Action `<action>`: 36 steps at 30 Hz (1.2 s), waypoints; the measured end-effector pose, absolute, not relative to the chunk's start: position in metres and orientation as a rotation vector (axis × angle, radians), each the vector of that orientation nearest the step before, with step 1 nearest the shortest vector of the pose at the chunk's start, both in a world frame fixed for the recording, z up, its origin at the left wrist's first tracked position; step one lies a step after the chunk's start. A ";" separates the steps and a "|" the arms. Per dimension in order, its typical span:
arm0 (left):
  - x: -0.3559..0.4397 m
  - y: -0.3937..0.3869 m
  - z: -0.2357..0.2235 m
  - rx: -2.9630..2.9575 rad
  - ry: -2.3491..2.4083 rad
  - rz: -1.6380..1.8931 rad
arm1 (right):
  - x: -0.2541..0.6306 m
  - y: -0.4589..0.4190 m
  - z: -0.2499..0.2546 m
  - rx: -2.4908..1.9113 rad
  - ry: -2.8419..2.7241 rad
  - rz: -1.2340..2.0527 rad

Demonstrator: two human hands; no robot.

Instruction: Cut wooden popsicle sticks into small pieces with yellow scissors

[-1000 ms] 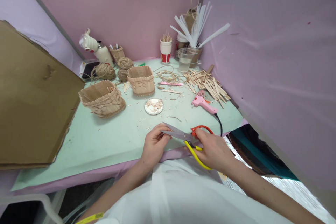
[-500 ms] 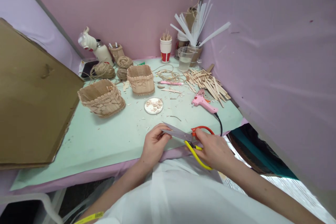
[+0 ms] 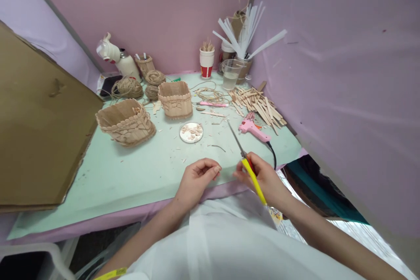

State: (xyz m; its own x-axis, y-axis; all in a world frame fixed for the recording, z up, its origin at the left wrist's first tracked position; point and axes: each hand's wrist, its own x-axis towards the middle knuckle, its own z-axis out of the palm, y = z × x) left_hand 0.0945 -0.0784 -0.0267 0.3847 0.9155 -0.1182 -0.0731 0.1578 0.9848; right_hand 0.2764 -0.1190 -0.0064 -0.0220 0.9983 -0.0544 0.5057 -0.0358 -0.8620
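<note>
Fingers [image 3: 241, 177] of right hand [image 3: 271, 183] clamped round metal scissors with red and yellow handles [image 3: 248, 168], blades pointing away above pale green table [image 3: 138, 175]. Left hand [image 3: 193, 180] just beside, thumb and fingertips together; cannot tell whether anything is pinched. Beyond: round white dish [image 3: 192, 140] holding small wood chips [image 3: 194, 131]; pink glue gun [image 3: 254, 131] rightward.

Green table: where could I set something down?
The widest mostly bare patch lies between the cardboard, nearer basket and left hand; a narrower one, between that basket and the dish. Crowded: the back with twine, the right with sticks and glue gun.
</note>
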 end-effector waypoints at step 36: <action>0.096 -0.080 -0.031 1.015 0.912 1.092 | 0.279 -0.122 -0.003 -1.822 -2.127 0.491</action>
State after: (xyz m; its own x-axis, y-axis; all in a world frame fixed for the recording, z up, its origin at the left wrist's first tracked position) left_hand 0.0962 -0.0801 -0.0313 0.2210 0.9714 -0.0867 -0.2587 0.1441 0.9551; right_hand 0.2785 -0.1221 -0.0029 -0.1527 0.9883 0.0038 0.8867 0.1387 -0.4411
